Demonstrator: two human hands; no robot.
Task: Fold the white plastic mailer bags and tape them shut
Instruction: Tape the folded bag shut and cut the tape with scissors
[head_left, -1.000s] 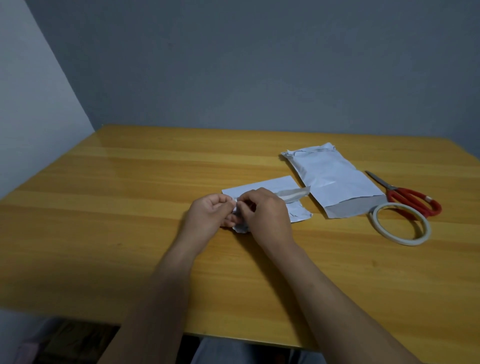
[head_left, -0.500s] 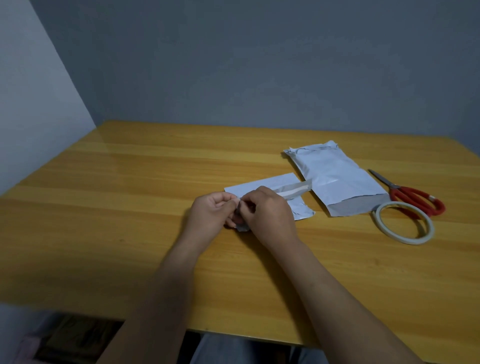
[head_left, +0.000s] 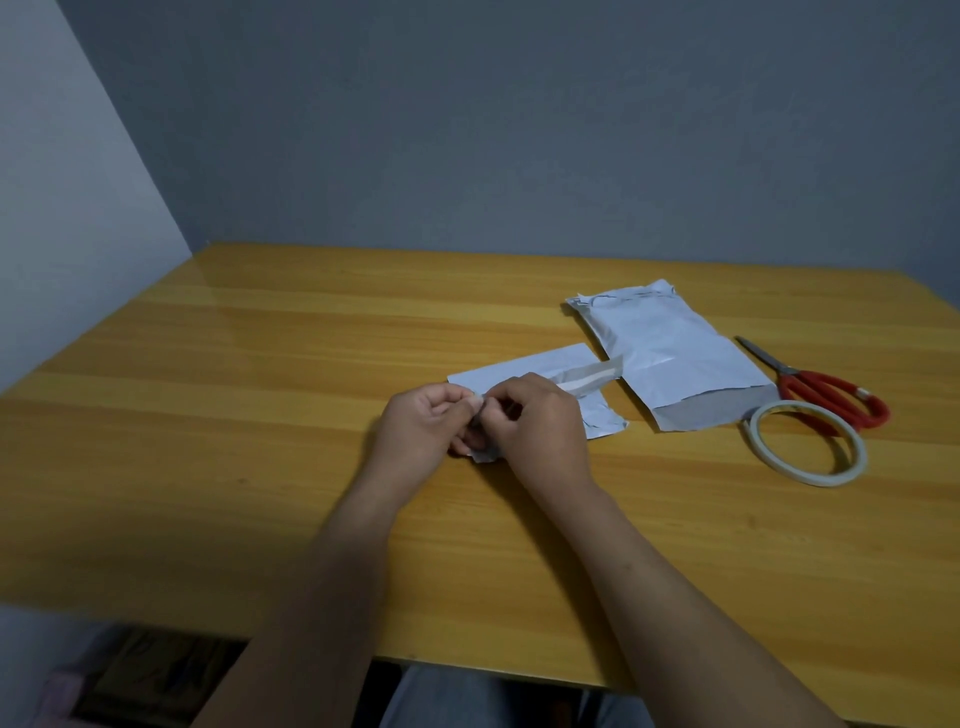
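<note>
A folded white mailer bag (head_left: 524, 371) lies flat on the wooden table (head_left: 260, 415) at centre. My left hand (head_left: 423, 434) and my right hand (head_left: 535, 423) meet over its near left corner, fingertips pinching a strip of tape (head_left: 589, 382) that runs up and to the right from my right hand, its far end free. Which fingers hold the end is hidden. A second, larger white mailer bag (head_left: 670, 353) with a grey open end lies to the right, untouched.
A white tape roll (head_left: 808, 441) lies flat at the right, with red-handled scissors (head_left: 826, 395) just behind it. The table's near edge runs below my forearms. Grey walls stand behind and to the left.
Both hands stay pinched together over the bag's corner with only small finger shifts. The tape strip still sticks out to the right. The camera has tilted slightly.
</note>
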